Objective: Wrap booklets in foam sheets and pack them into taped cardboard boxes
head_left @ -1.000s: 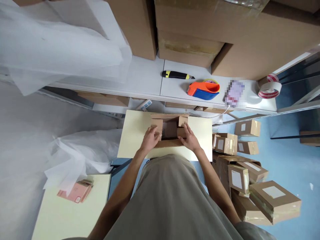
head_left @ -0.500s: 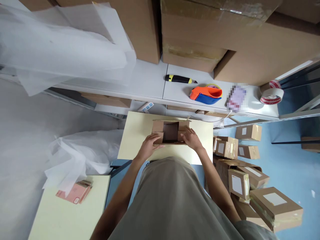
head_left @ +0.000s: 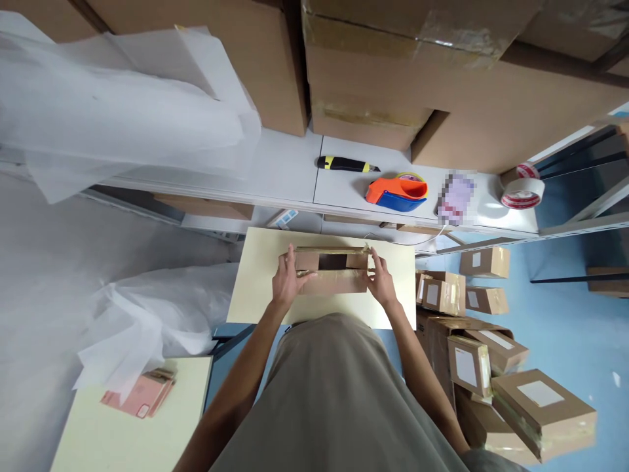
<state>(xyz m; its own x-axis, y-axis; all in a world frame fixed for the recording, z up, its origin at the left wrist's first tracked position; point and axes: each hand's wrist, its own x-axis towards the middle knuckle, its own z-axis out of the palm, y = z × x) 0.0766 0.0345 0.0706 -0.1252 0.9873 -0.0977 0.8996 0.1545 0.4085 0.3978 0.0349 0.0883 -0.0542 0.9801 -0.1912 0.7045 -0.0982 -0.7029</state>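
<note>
1. Left hand [head_left: 285, 280] and right hand [head_left: 382, 282] have shifted outward, now clamped on opposite ends of the cardboard carton [head_left: 333, 282].
2. Cardboard carton (oblong, matte brown, end flaps [head_left: 307, 261] folded inward) sits on the smooth cream tabletop [head_left: 258, 278].

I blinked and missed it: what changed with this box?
The left hand and right hand have moved outward from the end flaps to grip the cardboard box at its ends. Its opening now looks narrower, above a broad near panel. The knife and tape dispenser stayed put.
</note>
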